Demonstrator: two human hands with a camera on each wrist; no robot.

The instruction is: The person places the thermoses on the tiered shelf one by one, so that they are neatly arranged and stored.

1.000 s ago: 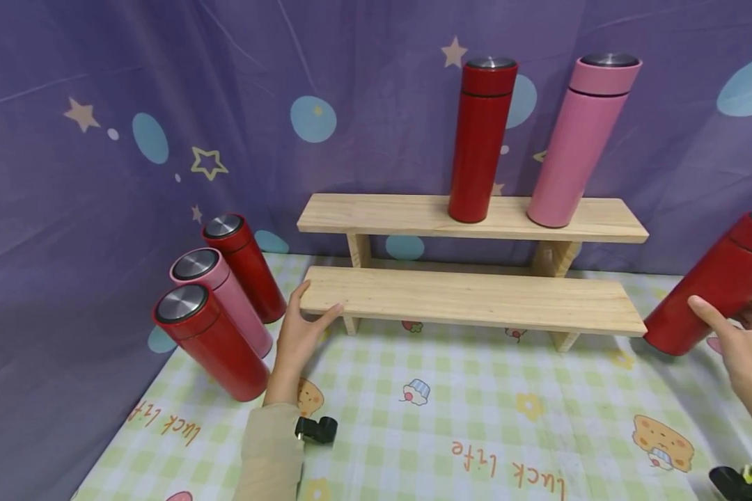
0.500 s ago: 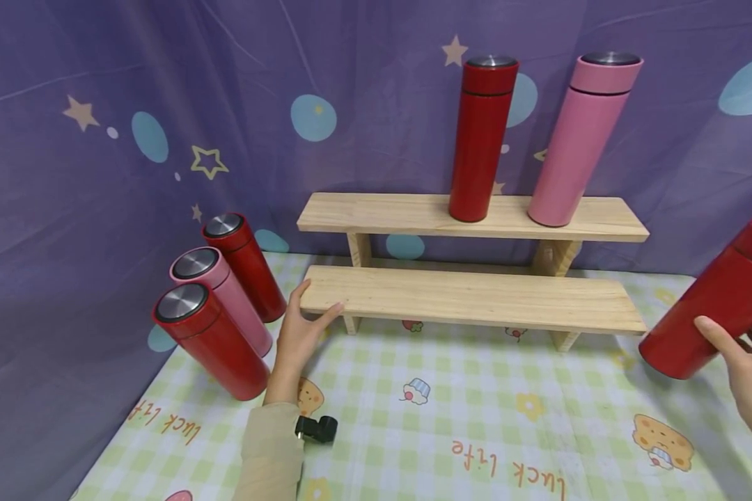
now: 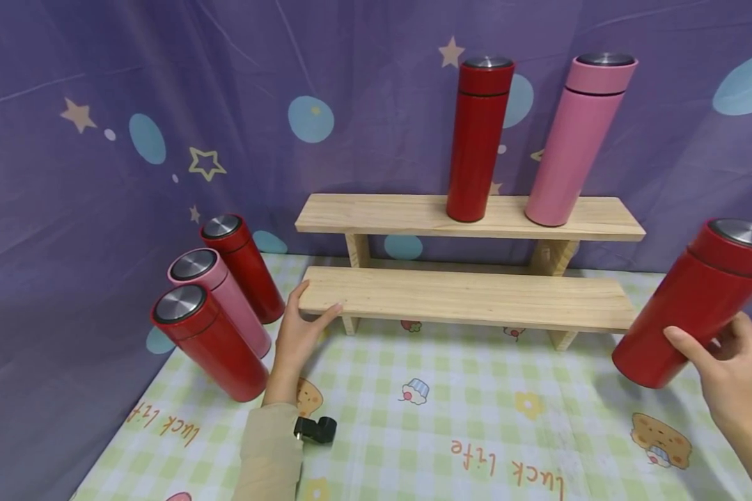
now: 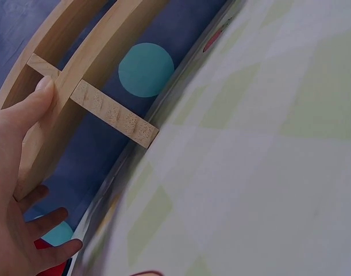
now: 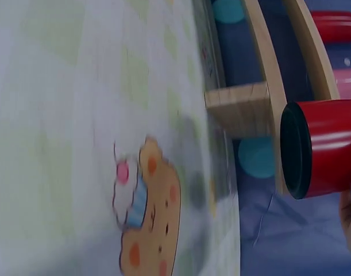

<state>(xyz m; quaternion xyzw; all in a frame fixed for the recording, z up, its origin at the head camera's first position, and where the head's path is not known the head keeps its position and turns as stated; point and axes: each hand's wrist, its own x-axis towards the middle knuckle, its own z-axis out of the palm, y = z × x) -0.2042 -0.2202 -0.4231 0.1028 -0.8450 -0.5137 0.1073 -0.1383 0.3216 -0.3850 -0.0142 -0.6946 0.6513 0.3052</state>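
In the head view my right hand grips a red thermos bottle with a steel-topped lid, thumb across its front. The bottle leans to the right, above the cloth near the right end of a two-tier wooden shelf. Its dark base shows in the right wrist view. My left hand holds the left end of the lower board, thumb on the front edge and index finger at the back corner. The left wrist view shows its other fingers spread beside the board.
A red bottle and a pink bottle stand on the upper board. At the left stand two red bottles and a pink one in a row. A checked cloth covers the table; a purple curtain hangs behind.
My right hand has brought the red thermos bottle leftward and toward me, off the area by the shelf's right end. My left hand stays on the lower board.
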